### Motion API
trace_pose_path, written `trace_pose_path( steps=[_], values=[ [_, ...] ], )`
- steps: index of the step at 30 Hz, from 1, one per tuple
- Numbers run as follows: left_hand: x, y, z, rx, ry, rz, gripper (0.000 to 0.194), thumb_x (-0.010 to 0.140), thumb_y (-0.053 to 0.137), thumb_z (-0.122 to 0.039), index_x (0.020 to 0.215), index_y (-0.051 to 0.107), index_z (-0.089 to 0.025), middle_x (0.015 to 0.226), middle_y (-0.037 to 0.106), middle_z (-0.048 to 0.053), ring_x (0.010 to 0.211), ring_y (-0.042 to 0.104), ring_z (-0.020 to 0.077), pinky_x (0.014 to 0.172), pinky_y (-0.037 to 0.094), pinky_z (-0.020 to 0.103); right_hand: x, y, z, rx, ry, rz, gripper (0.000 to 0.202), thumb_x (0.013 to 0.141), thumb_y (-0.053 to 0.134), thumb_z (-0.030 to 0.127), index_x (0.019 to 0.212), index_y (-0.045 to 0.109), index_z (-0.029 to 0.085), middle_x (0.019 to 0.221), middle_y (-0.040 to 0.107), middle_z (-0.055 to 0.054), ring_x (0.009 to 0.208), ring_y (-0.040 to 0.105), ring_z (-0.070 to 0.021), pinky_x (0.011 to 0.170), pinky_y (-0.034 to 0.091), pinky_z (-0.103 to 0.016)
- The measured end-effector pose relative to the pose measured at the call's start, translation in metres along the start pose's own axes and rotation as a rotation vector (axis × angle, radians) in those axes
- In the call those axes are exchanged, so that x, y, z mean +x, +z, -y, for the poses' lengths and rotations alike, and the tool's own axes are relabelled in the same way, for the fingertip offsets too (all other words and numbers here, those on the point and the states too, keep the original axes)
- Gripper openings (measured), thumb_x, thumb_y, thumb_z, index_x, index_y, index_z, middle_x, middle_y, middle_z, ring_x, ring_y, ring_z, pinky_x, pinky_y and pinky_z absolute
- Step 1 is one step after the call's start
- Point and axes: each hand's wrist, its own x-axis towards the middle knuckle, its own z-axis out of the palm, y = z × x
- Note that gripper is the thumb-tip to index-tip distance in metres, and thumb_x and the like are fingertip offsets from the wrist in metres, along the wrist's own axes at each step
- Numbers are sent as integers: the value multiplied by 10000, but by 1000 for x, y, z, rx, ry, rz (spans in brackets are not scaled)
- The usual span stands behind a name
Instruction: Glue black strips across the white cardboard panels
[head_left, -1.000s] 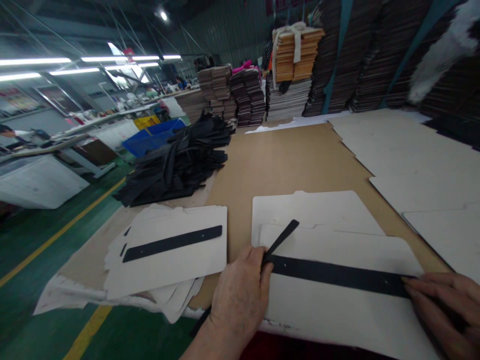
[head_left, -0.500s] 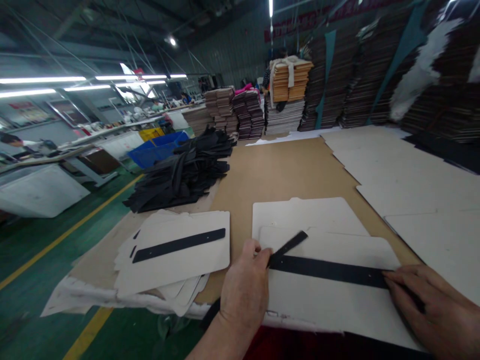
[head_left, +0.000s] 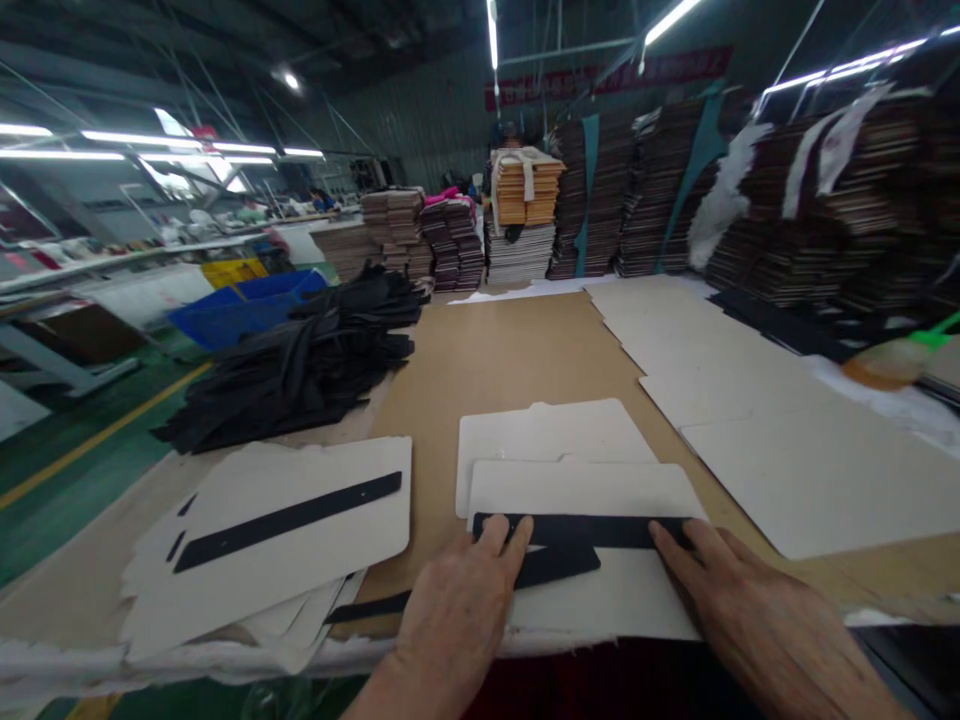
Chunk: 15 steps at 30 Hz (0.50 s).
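A black strip [head_left: 574, 530] with small holes lies lengthwise across a pale flat board [head_left: 577, 490]. My left hand [head_left: 465, 590] presses its fingertips on the strip's left end. A second black strip [head_left: 559, 565] runs through the same hand, its ends showing on both sides; the curled fingers around it are partly hidden. Across the board, my right hand [head_left: 739, 575] rests extended fingertips on the right end of the first strip, fingers apart. Another pale board [head_left: 525, 425] lies partly beneath the worked one.
To the left lies a stack of pale boards [head_left: 345, 530], the top one bearing a black strip [head_left: 292, 520]. Behind it is a heap of black strips [head_left: 300, 360], beside a blue bin [head_left: 247, 305]. Large pale sheets [head_left: 817, 480] overlap on the right. Tall stacks stand at the back.
The view has turned right. My left fingers moved onto the strip's left end, and the second strip swung down to lie low across the board. My right fingers stretched out along the right end.
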Motion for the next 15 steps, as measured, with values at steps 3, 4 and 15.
trace_pose_path(
  steps=[3,4,15],
  values=[
    [3,4,4,-11,-15,19,769,797,441,40,1472,348,-315,1234,571,76,845,678,195,681,588,303,-3,2,0,12,-11,14,610,682,450,-47,1222,622,179,939,634,-87,668,648,-187,470,556,-271],
    [4,6,5,-18,-24,19,770,797,433,41,1467,353,-331,1248,560,75,839,679,189,683,585,302,-3,3,0,21,-9,20,613,684,448,-48,1232,616,170,952,634,-93,694,652,-194,493,566,-279],
    [-10,-11,16,-210,24,123,718,835,588,-376,1493,331,-250,1429,465,149,1032,665,336,874,558,479,-9,25,-17,283,-236,-141,463,839,567,361,1271,618,202,1293,630,-108,1097,627,-298,800,586,-403]
  ],
)
